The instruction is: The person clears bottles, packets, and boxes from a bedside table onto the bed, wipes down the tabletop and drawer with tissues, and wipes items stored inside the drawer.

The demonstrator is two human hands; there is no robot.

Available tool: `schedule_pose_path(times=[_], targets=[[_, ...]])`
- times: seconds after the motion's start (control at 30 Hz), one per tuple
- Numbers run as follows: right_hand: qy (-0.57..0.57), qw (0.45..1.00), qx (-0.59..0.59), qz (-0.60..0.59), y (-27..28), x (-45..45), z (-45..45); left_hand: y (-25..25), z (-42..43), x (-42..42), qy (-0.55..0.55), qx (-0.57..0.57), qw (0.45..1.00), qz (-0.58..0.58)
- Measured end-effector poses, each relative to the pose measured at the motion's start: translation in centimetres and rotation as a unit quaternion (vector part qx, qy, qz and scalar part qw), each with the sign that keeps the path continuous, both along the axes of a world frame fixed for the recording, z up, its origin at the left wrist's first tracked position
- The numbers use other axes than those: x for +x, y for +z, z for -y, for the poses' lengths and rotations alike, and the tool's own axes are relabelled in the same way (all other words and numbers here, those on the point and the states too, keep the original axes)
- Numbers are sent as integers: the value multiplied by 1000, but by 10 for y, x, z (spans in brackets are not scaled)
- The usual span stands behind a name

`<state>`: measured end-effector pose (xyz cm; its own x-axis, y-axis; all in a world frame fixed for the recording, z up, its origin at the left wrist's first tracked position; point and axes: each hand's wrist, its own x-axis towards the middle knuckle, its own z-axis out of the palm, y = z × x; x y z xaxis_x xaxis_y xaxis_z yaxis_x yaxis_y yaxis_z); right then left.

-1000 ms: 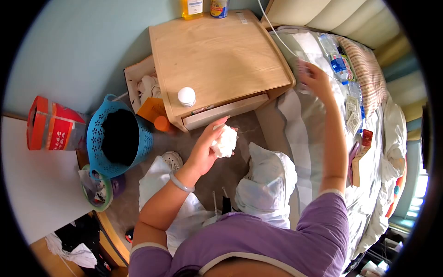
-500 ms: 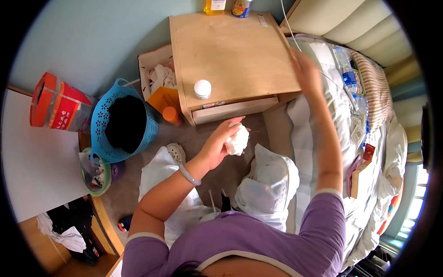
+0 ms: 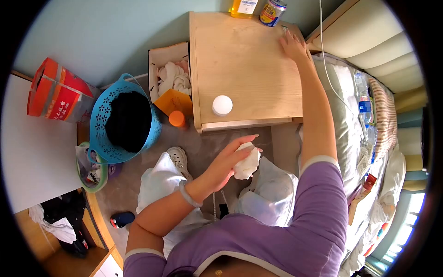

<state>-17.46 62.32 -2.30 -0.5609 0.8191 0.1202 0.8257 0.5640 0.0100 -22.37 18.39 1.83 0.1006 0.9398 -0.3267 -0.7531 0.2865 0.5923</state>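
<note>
Gripped in the left hand (image 3: 220, 168), the roundish white wad (image 3: 248, 163) lies nearer the body than the right hand (image 3: 294, 47), whose fingers spread loosely at the cabinet (image 3: 244, 64) corner, just beside the can (image 3: 272, 14).

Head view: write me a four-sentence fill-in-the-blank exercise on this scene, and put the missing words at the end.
1. The left hand holds a wad that is ____ in colour.
2. Of the left hand and the right hand, the one at the top of the wooden cabinet is the ____.
3. The basket with black contents is ____ in colour.
4. The round cap near the open box is ____ in colour.

Missing words: white; right; blue; orange.
</note>
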Motion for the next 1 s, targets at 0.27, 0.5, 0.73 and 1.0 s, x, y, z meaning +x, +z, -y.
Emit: schedule_pose_path(times=[0.27, 0.5, 0.73, 1.0], targets=[[197, 971, -9, -132, 21, 109, 206, -10, -1, 12, -15, 29, 999, -29], [247, 943, 106, -195, 5, 156, 234, -13, 9, 46, -118, 26, 992, -46], [177, 923, 120, -319, 18, 159, 263, -22, 19, 57, -146, 2, 988, -52], [85, 791, -324, -511, 60, 111, 308, -13, 24, 38, -170, 67, 981, -64]])
